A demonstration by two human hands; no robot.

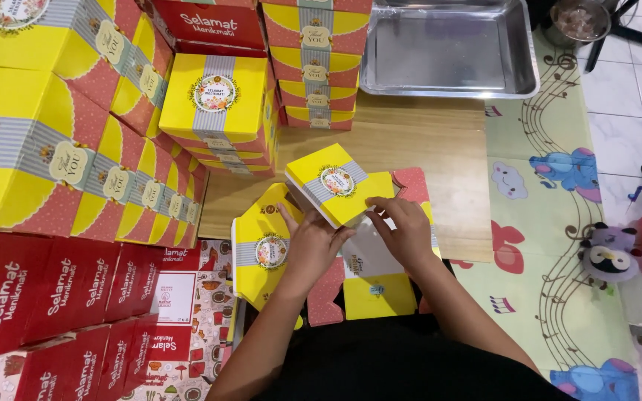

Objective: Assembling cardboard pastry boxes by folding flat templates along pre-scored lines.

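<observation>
Dark clothing [410, 364] filled the bottom of the view, and 2 bare forearms were stretched forward from it over a low wooden table [410, 148]; the left hand [310, 245] was laid with fingers spread against the left side of a half-folded yellow box [339, 189], its thumb raised toward the lid; the right hand [404, 232] was curled over the box's right edge, the fingertips pinching the rim of the lid near its corner; the box was held tilted at the table's near edge, its lid marked by a grey band and a round floral emblem, with white inner card and a yellow flap [379, 295] spread beneath it; a second flat yellow box blank [261, 252] was lying just left of the hands, partly under the left wrist; stacks of finished yellow and red-dotted boxes [76, 163] were piled at the left and along the far side; flat red boxes [53, 297] were overlapped at the lower left; an empty steel tray [447, 52] was set at the table's far edge; a patterned play mat [551, 223] was spread on the tiled floor at the right, with a small plush toy [607, 256] resting on it.
</observation>
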